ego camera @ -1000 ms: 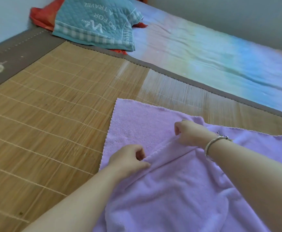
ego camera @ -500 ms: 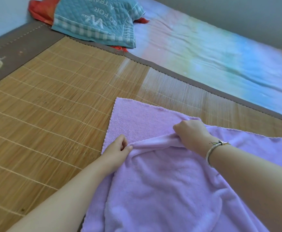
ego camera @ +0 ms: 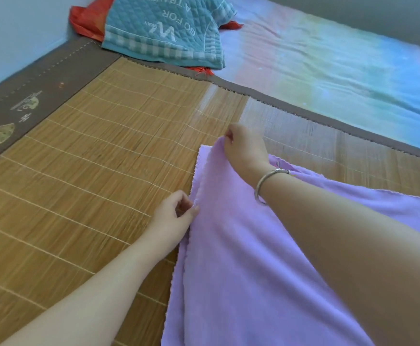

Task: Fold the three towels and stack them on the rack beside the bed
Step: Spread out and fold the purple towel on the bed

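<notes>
Woven bamboo mat (ego camera: 84,156) with a brown cloth border covers the near part of the bed, and a pastel sheet (ego camera: 341,71) stretches beyond it toward the wall. Near the far corner lies a teal quilted cloth (ego camera: 164,31) with white lettering, on top of something red (ego camera: 86,21). On the mat, at the lower right, lies the lilac towel (ego camera: 241,283), one layer laid over another so that their left edges run nearly together. The left hand (ego camera: 174,216) pinches that left edge between thumb and fingers. The right hand (ego camera: 244,148), a silver bangle (ego camera: 266,183) on its wrist, pinches the far left corner of the upper layer.
</notes>
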The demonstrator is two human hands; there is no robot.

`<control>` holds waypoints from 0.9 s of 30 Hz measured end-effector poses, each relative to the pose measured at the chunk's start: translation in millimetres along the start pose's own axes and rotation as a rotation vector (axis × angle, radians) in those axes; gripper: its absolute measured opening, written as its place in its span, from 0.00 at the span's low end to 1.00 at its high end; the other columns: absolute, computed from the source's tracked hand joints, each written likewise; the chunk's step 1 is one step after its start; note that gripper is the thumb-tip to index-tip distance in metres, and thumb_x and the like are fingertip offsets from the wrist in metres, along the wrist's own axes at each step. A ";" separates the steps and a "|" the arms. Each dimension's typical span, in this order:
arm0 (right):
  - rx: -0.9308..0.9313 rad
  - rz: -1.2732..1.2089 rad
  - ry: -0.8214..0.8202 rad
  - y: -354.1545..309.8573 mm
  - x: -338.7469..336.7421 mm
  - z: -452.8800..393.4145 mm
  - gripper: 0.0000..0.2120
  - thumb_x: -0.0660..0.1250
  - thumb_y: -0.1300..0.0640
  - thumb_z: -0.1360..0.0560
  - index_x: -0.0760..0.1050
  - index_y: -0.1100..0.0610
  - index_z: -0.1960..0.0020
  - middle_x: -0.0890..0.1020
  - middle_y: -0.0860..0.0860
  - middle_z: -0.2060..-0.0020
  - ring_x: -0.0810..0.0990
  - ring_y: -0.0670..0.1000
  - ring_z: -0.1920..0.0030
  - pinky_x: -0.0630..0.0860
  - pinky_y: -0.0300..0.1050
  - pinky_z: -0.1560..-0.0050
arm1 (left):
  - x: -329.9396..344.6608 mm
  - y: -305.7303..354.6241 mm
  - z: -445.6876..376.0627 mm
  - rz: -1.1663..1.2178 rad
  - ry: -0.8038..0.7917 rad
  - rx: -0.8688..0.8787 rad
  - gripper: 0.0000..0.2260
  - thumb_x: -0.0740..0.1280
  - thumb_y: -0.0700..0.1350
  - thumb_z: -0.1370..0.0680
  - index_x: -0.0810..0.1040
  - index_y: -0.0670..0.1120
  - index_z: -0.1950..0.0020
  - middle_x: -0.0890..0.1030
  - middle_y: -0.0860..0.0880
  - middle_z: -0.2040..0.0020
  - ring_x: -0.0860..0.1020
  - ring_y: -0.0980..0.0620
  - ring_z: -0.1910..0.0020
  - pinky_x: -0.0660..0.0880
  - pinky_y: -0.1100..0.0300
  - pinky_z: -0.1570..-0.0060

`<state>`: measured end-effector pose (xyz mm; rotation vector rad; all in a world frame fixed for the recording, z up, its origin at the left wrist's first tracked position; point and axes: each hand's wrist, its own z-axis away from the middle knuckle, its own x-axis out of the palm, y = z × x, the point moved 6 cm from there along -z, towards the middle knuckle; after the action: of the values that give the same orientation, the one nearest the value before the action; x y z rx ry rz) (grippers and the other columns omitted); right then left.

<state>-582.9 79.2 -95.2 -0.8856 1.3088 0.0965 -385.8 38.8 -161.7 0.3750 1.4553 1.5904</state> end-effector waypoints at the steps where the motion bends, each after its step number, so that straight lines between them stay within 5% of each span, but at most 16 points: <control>1: 0.016 0.022 -0.023 0.8 9.2 -3.3 0.09 0.57 0.61 0.24 0.75 0.60 0.53 0.80 0.57 0.54 0.77 0.59 0.55 0.68 0.44 0.60 | 0.7 -3.1 -2.9 -0.042 -0.005 -0.018 0.10 0.68 0.42 0.23 0.71 0.44 0.63 0.75 0.48 0.68 0.73 0.49 0.69 0.71 0.55 0.62; 4: 0.018 -0.109 -0.139 6.9 40.1 3.4 0.13 0.57 0.62 0.23 0.76 0.57 0.43 0.80 0.55 0.47 0.79 0.56 0.48 0.73 0.44 0.56 | 2.6 -9.3 -5.2 -0.147 0.032 -0.059 0.09 0.68 0.44 0.23 0.72 0.47 0.62 0.77 0.50 0.66 0.76 0.48 0.65 0.70 0.57 0.62; 7: -0.016 -0.375 -0.240 7.2 50.0 27.6 0.25 0.52 0.68 0.25 0.65 0.53 0.30 0.77 0.52 0.48 0.77 0.48 0.50 0.71 0.32 0.61 | 2.4 -6.9 -1.5 -0.135 0.033 -0.085 0.06 0.69 0.44 0.24 0.73 0.46 0.58 0.80 0.48 0.63 0.79 0.46 0.63 0.74 0.53 0.60; 9: -0.026 -0.464 -0.189 10.1 41.7 40.8 0.29 0.49 0.71 0.28 0.64 0.51 0.31 0.75 0.49 0.41 0.75 0.45 0.43 0.66 0.32 0.66 | -0.6 -7.6 7.3 -0.087 0.019 -0.119 0.06 0.70 0.44 0.25 0.73 0.46 0.55 0.81 0.45 0.62 0.80 0.46 0.65 0.78 0.48 0.58; 11: -0.044 -0.491 -0.158 14.3 33.3 56.3 0.31 0.48 0.73 0.30 0.66 0.51 0.33 0.71 0.46 0.34 0.73 0.45 0.35 0.68 0.32 0.60 | -0.5 -9.2 22.8 -0.091 -0.020 -0.156 0.09 0.72 0.45 0.27 0.73 0.47 0.54 0.81 0.47 0.64 0.81 0.46 0.67 0.80 0.47 0.59; 17: -0.030 -0.416 -0.146 34.6 11.4 114.6 0.25 0.51 0.74 0.30 0.72 0.55 0.39 0.72 0.50 0.38 0.75 0.50 0.39 0.69 0.36 0.51 | 5.6 -13.4 73.3 -0.214 -0.126 -0.223 0.16 0.76 0.44 0.32 0.70 0.50 0.53 0.77 0.51 0.67 0.75 0.52 0.66 0.77 0.49 0.56; 21: -0.009 -0.389 -0.166 47.9 0.1 146.9 0.23 0.52 0.72 0.28 0.72 0.54 0.41 0.73 0.51 0.39 0.75 0.49 0.39 0.68 0.37 0.49 | 10.2 -26.5 112.6 -0.284 -0.188 -0.317 0.16 0.74 0.44 0.36 0.69 0.48 0.56 0.78 0.48 0.65 0.73 0.51 0.69 0.73 0.53 0.64; 25: 0.024 -0.384 -0.204 61.6 -6.1 173.1 0.20 0.53 0.69 0.26 0.72 0.52 0.41 0.71 0.49 0.38 0.74 0.48 0.39 0.72 0.40 0.55 | -3.3 -34.2 132.6 -0.348 0.020 -0.271 0.09 0.71 0.37 0.32 0.72 0.44 0.59 0.75 0.49 0.67 0.73 0.49 0.69 0.70 0.55 0.67; 27: 0.037 -0.335 -0.205 71.4 -8.8 181.9 0.18 0.55 0.67 0.25 0.72 0.51 0.41 0.72 0.49 0.38 0.74 0.49 0.38 0.73 0.46 0.50 | -6.3 -33.4 136.4 -0.389 0.053 -0.274 0.08 0.70 0.37 0.31 0.73 0.44 0.58 0.76 0.49 0.66 0.75 0.47 0.65 0.73 0.51 0.63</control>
<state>-479.3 242.4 -125.5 -1.0242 0.9564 -0.0971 -267.9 115.0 -154.9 -0.1056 1.2358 1.4595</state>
